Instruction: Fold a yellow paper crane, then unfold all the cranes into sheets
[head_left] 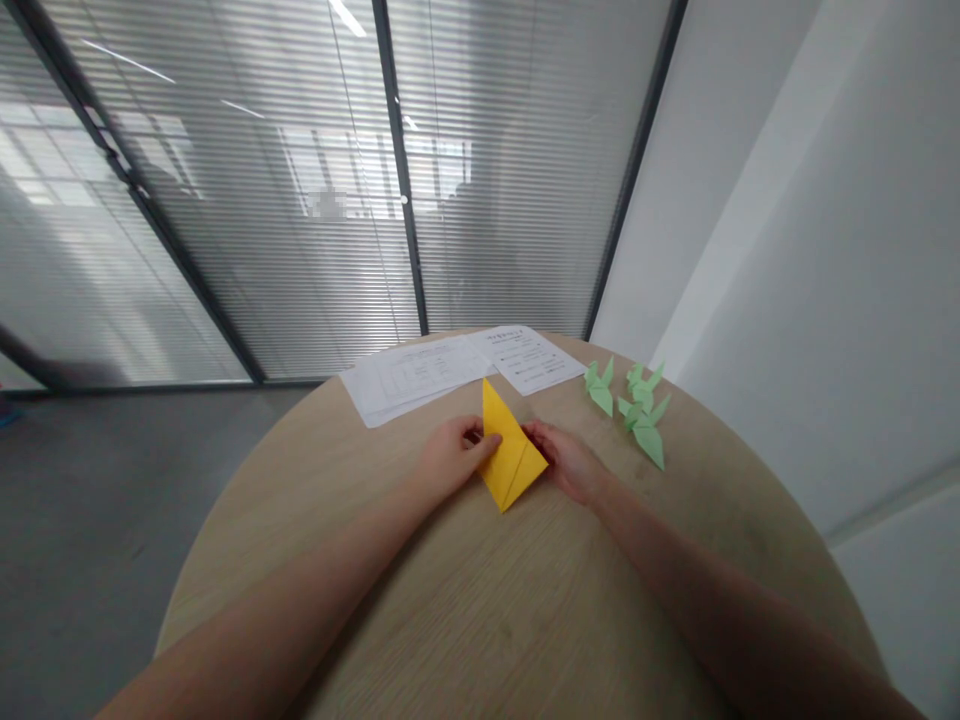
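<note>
A folded sheet of yellow origami paper (510,462) is held up over the middle of the round table, with one long point upward and a crease across its lower half. My left hand (452,455) grips its left edge, thumb on the front and fingers behind. On the other side, my right hand (568,460) has its fingers at the back of the paper's right edge; their tips are partly hidden by it. Beyond my right hand lie several light green folded paper birds, one nearer (646,432) and one farther left (600,386).
Printed paper sheets lie at the table's far side, one on the left (420,375) and one on the right (529,360). The round wooden table (465,620) curves close to a white wall (817,300) on the right. Glass panels with blinds (510,230) stand behind it.
</note>
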